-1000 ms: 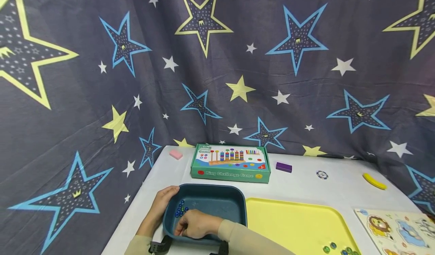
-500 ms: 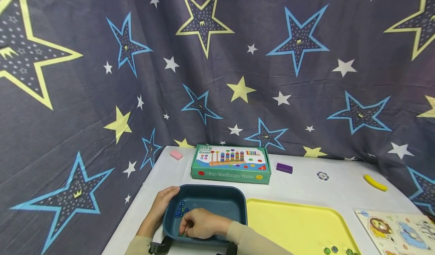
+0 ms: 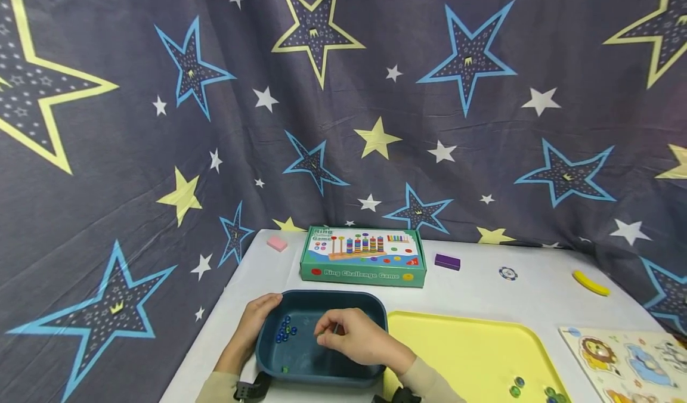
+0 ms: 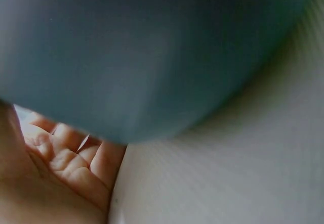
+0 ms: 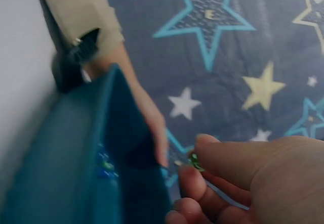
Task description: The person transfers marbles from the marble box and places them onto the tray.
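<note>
A dark teal plastic tub [image 3: 343, 381] stands at the front of the table. My left hand [image 3: 254, 324] holds its left side, fingers bent round the far left corner by the rim; the left wrist view shows the palm [image 4: 76, 168] beside the tub's wall. Over the tub's middle, my right hand [image 3: 351, 334] pinches a green glass marble [image 5: 194, 161] between thumb and index finger. Several blue marbles [image 3: 282, 334], with a greenish one among them, lie together inside at the left. Another green marble [image 3: 285, 369] lies near the tub's front wall.
Right of the tub is a yellow tray [image 3: 456, 343] with several green and blue marbles [image 3: 553, 394]. Behind stand a green game box [image 3: 362, 276], a pink block [image 3: 277, 244] and a purple block [image 3: 448, 262]. Farther right are a chip [image 3: 507, 273], toy banana [image 3: 591, 284] and animal puzzle [image 3: 628, 361].
My right hand has risen from the tub's front left and moved right with a green marble, uncovering another green one on the floor. My left hand has kept its place.
</note>
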`<state>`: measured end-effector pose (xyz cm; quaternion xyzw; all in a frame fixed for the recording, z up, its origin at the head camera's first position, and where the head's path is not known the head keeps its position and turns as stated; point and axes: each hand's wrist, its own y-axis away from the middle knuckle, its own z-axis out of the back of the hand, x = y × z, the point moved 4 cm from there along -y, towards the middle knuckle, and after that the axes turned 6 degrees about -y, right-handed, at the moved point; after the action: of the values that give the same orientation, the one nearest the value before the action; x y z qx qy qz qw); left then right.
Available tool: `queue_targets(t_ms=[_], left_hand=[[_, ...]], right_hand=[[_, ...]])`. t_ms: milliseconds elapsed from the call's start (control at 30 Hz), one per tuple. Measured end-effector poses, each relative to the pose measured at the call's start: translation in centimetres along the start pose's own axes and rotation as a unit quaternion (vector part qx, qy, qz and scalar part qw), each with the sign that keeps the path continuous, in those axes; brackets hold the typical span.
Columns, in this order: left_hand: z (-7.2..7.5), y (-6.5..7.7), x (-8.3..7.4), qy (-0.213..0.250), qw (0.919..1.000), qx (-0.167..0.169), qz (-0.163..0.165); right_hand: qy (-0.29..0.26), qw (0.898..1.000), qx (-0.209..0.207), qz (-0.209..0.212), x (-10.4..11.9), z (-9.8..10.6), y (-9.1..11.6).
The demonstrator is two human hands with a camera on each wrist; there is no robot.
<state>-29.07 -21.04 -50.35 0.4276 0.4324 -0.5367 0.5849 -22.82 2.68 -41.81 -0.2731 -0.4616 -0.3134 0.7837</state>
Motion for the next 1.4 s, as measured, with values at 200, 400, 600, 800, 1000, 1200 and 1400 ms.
queue_targets(t_ms=[200, 400, 600, 800, 1000, 1200, 1400], left_hand=[[0.0, 0.0, -0.1, 0.001, 1.0000, 0.002, -0.002], [0.1, -0.1, 0.0, 0.000, 1.0000, 0.000, 0.001], [0.4, -0.4, -0.1, -0.002, 1.0000, -0.001, 0.003], [0.0, -0.3, -0.1, -0.007, 1.0000, 0.007, -0.001], [0.0, -0.2, -0.1, -0.005, 1.0000, 0.004, 0.001], [0.2, -0.2, -0.1, -0.005, 1.0000, 0.000, 0.005], [0.2, -0.2, 0.0, -0.008, 0.9999, -0.004, 0.011]], right_hand=[[0.013, 0.999, -0.032, -0.006, -0.2, 2.6, 1.9], [0.022, 0.998, -0.056, -0.026, 0.5, 5.0, 3.3], [0.057, 0.994, -0.085, -0.030, -2.6, 7.3, 3.4], [0.106, 0.985, -0.123, -0.059, -4.3, 9.5, 4.5], [0.139, 0.978, -0.127, -0.089, -6.1, 10.8, 5.5], [0.134, 0.980, -0.107, -0.105, -7.8, 11.2, 5.8], [0.129, 0.982, -0.093, -0.106, -9.4, 10.8, 5.7]])
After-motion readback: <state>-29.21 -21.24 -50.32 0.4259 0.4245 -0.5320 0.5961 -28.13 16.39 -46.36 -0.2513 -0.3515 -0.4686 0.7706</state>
